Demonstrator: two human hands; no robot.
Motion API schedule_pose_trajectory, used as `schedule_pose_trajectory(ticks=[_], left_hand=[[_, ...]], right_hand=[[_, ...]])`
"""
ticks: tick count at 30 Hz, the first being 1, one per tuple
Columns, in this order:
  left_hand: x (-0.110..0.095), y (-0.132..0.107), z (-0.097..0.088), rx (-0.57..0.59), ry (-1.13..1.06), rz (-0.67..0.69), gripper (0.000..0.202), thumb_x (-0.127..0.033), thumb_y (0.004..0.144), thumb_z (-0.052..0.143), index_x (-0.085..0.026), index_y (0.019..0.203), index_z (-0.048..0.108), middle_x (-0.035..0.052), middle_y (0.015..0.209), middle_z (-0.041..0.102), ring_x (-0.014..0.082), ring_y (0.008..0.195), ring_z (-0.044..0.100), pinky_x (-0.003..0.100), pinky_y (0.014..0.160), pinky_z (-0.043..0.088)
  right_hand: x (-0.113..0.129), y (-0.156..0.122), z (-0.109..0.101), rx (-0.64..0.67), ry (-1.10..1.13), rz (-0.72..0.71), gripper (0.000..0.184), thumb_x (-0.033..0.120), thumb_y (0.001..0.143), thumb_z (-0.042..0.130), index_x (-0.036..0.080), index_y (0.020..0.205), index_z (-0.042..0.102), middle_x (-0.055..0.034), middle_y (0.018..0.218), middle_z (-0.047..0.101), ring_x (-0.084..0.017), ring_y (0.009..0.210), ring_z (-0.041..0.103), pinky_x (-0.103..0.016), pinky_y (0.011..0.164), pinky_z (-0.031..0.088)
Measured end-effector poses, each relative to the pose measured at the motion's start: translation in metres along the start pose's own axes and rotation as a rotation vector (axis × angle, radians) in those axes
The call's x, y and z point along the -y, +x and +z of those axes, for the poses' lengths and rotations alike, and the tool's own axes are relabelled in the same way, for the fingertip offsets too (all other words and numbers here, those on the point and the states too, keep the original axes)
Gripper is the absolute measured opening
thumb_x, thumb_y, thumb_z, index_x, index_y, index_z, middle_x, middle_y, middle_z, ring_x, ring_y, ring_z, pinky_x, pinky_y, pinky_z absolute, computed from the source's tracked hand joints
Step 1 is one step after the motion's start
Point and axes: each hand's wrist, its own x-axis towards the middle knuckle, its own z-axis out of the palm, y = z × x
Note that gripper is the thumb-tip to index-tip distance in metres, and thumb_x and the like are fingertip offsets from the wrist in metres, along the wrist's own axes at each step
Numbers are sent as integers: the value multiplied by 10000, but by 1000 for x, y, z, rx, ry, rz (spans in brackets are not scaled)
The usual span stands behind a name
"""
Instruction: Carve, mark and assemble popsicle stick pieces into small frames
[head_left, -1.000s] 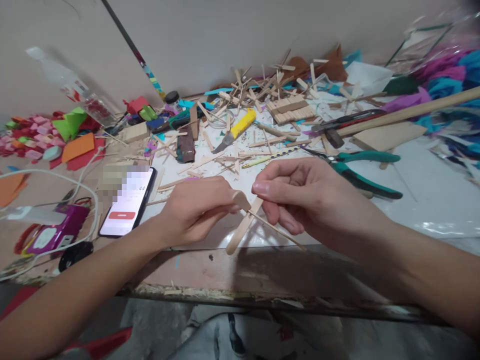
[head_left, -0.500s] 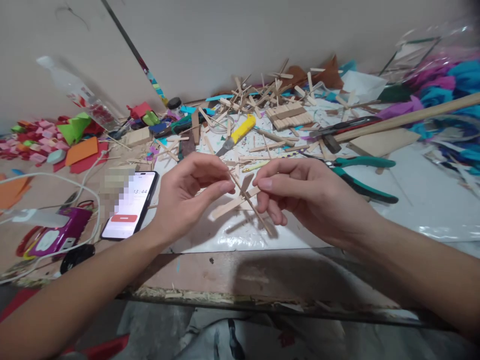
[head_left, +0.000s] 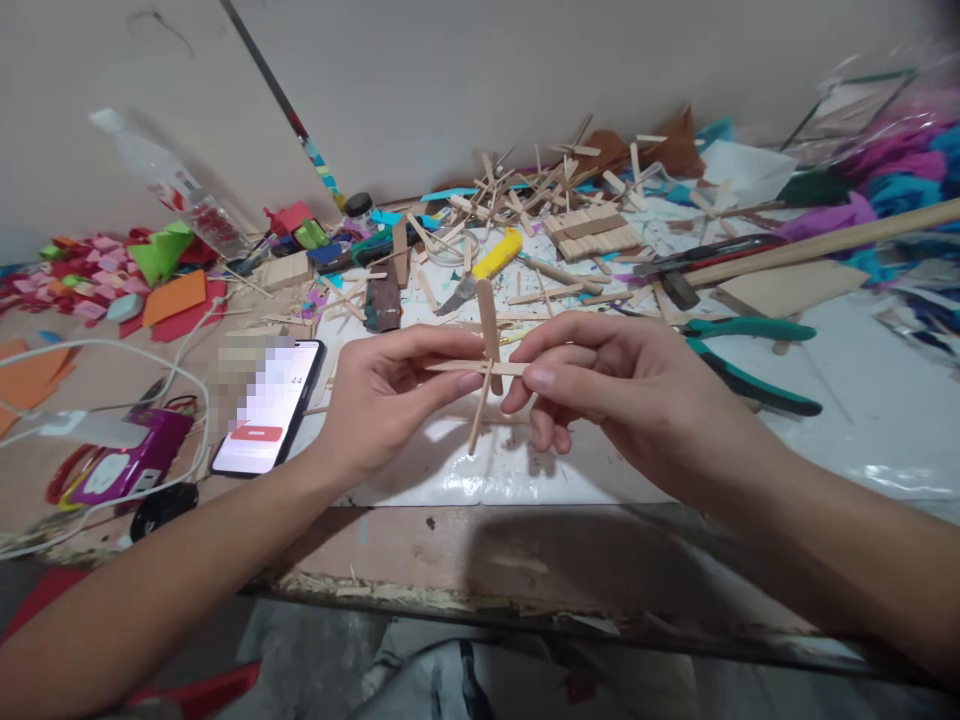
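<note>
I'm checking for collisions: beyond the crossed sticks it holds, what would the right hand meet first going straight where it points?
Probably the left hand, which faces the right hand across the crossed sticks; depth is hard to judge here.

A plain grey wall (head_left: 480, 80) rises behind the tabletop (head_left: 405, 545), with a dark slanting strip (head_left: 259, 65) running down it. A glossy white covering (head_left: 405, 485) catches glare; the wooden front edge is rough and chipped. Below shows mottled grey floor (head_left: 300, 640), dimly lit.

dim lt, glare on wht sheet (head_left: 442, 475)
</note>
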Motion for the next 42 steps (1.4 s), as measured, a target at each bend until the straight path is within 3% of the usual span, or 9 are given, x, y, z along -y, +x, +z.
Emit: schedule_pose_trajectory(ticks=[8, 19, 28, 35, 42], left_hand=[[1, 2, -1, -23, -53, -90, 141, -225, 834, 895, -273, 961, 857, -11, 957, 843, 132, 845, 794, 202, 800, 642], [2, 2, -4, 21, -13, -6, 141, -288, 850, 881, -238, 974, 837, 29, 965, 826, 179, 887, 781, 276, 799, 653], [-5, 0, 0, 76, 128, -38, 106, -298, 877, 844, -197, 901, 823, 35, 892, 807, 168, 817, 744, 265, 780, 622], [0, 3, -8, 21, 283, 57, 136, -295, 934, 779, -205, 843, 823, 17, 831, 798, 153, 734, 700, 251, 682, 550], [-5, 0, -7, 29, 275, 180, 86, -227, 944, 760, -230, 896, 831, 13, 913, 825, 167, 821, 757, 273, 797, 605]], right_hand=[[5, 2, 1, -12, -78, -8, 238, 289, 782, 932, 184, 925, 772, -20, 781, 791, -111, 558, 686, -212, 541, 589], [4, 3, -3, -42, -121, -11, 197, 308, 809, 909, 205, 920, 783, -28, 745, 781, -145, 557, 699, -247, 534, 581], [-2, 4, -3, 14, -81, 82, 169, 306, 842, 876, 177, 890, 778, -66, 801, 803, -147, 568, 710, -236, 527, 585], [1, 3, -6, -42, -78, 32, 55, 205, 866, 828, 176, 842, 789, -50, 678, 758, -138, 509, 668, -244, 511, 561], [4, -2, -6, -39, -141, -70, 38, 196, 869, 827, 208, 851, 795, -23, 654, 740, -139, 493, 650, -258, 474, 538]])
